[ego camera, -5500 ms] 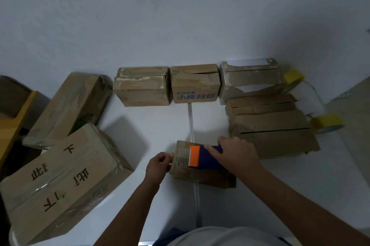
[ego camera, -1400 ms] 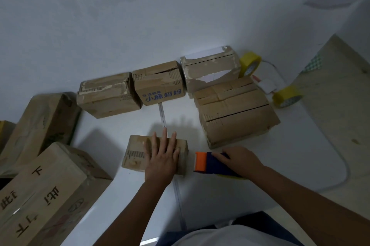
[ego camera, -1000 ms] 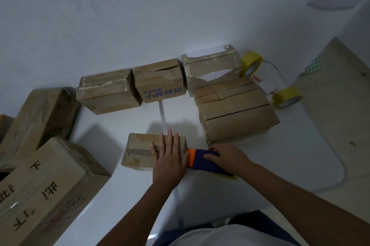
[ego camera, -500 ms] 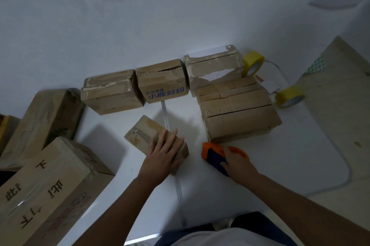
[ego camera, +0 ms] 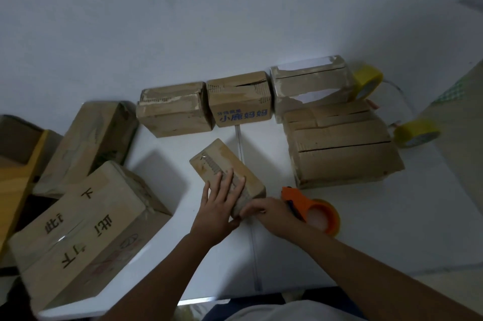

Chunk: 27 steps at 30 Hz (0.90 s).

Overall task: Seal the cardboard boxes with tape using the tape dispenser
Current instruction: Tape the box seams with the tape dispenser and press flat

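A small cardboard box (ego camera: pixel 222 166) lies slantwise on the middle of the white table (ego camera: pixel 352 237). My left hand (ego camera: pixel 219 205) rests flat on the box's top, fingers spread. My right hand (ego camera: pixel 271 213) has its fingertips against the box's near end. The orange and blue tape dispenser (ego camera: pixel 313 209) lies on the table just right of my right hand, not held. Its blue handle is partly hidden behind the hand.
Three small boxes (ego camera: pixel 173 109) (ego camera: pixel 239 101) (ego camera: pixel 311 85) line the wall. A larger box (ego camera: pixel 339 153) sits at the right, with two yellow tape rolls (ego camera: pixel 367 83) (ego camera: pixel 415 134) beyond it. Two big boxes (ego camera: pixel 78 229) (ego camera: pixel 88 143) crowd the left edge.
My left hand has turned the small box from level to slantwise. My right hand set the tape dispenser down on the table and moved left to the box's near end.
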{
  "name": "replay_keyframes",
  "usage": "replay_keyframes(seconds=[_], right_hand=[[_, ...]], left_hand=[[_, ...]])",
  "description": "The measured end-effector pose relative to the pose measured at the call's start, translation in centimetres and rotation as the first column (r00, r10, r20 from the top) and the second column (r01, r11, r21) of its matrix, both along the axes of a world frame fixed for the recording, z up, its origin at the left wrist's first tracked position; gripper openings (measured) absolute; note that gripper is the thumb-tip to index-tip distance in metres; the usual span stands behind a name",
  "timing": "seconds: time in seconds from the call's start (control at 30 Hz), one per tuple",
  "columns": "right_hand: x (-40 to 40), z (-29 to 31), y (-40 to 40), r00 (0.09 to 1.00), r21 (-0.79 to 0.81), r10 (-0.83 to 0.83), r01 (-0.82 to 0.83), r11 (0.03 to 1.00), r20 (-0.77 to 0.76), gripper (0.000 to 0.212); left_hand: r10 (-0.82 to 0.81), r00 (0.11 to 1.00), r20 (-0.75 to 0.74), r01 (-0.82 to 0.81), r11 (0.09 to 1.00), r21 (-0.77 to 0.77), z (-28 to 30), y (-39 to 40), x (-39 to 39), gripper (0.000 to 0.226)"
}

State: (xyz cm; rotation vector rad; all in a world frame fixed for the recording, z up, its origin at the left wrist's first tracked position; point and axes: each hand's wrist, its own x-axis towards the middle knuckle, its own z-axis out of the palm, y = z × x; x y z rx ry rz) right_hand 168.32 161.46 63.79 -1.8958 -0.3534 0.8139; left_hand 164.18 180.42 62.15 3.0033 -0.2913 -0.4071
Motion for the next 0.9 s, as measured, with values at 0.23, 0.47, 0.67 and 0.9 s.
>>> replay_keyframes(seconds=[0.23, 0.47, 0.67, 0.9], right_hand=[[1.6, -1.5, 0.3, 0.997, -0.137, -0.051, 0.044, 0.99, -0.054, 0.021], [0.6, -3.3, -5.6, 0.941, -0.323, -0.298, 0.335, 0.885, 0.158, 0.017], [-0.9, -4.5, -8.7, 0.948, -0.487, -0.305, 0.308, 0.817, 0.089, 0.022], [-2.0, -4.4, -9.0, 0.967, -0.476, -0.216, 0.254, 0.842, 0.135, 0.043]], left_hand=[[-0.01, 1.0, -0.017, 0.01, 1.0, 0.011, 0.1, 0.1, 0.1, 0.099], [-0.207, 0.978, -0.022, 0.207, 0.978, 0.024, 0.5, 2.1, 1.1, 0.096], [-0.142, 0.99, -0.019, 0.139, 0.983, -0.121, 0.5, 1.5, 0.3, 0.078], [-0.071, 0.996, 0.047, 0.077, 0.989, -0.127, -0.1, 0.1, -0.9, 0.072]])
